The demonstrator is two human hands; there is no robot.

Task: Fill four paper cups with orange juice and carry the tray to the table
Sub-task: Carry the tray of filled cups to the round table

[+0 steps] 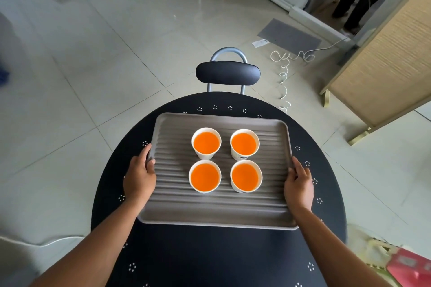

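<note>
A grey ribbed tray [217, 213] lies over the round black table [210, 258]. On it stand several white paper cups of orange juice in a square: far left [206, 143], far right [244, 144], near left [205, 176], near right [246, 176]. My left hand [140, 176] grips the tray's left rim, thumb over the edge. My right hand [299, 185] grips the right rim the same way. I cannot tell whether the tray rests on the table or hangs just above it.
A black chair with a metal frame [228, 72] stands at the table's far side. A coiled white cable [285, 70] lies on the tiled floor to the right, by a woven wooden screen [384, 65]. Pink items [410, 265] sit at the lower right.
</note>
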